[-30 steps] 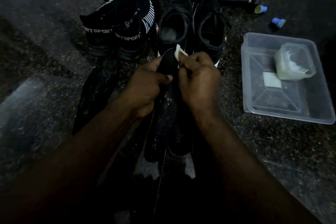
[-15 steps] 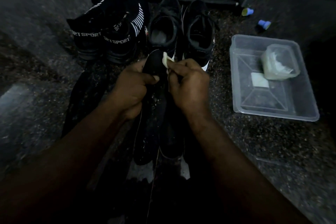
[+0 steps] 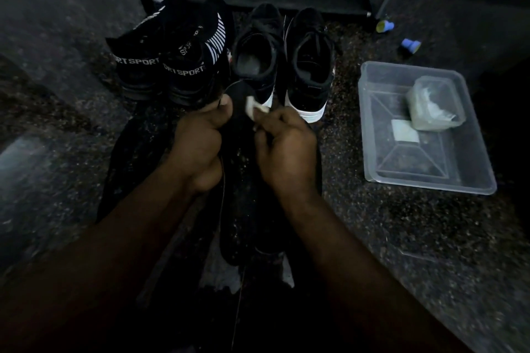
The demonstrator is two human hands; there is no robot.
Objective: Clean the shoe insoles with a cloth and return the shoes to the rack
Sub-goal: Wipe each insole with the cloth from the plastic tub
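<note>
Left hand (image 3: pixel 200 135) gripping a dark insole (image 3: pixel 239 91), right hand (image 3: pixel 286 149) pinching a small white cloth (image 3: pixel 253 107) against its rounded tip, a person works over a speckled stone floor (image 3: pixel 401 238), just short of black shoes (image 3: pixel 307 66). Thin and matte, the insole looks light and bendy, so it is probably best gripped mid-length.

- Very dim overall; lower frame near black, detail lost.
- Brightest patch: clear plastic tray (image 3: pixel 430 186), right of centre, faint sheen.
- Pale glare on floor (image 3: pixel 25 157), left edge.
- Soft throughout; wide-angle bending at corners.
</note>
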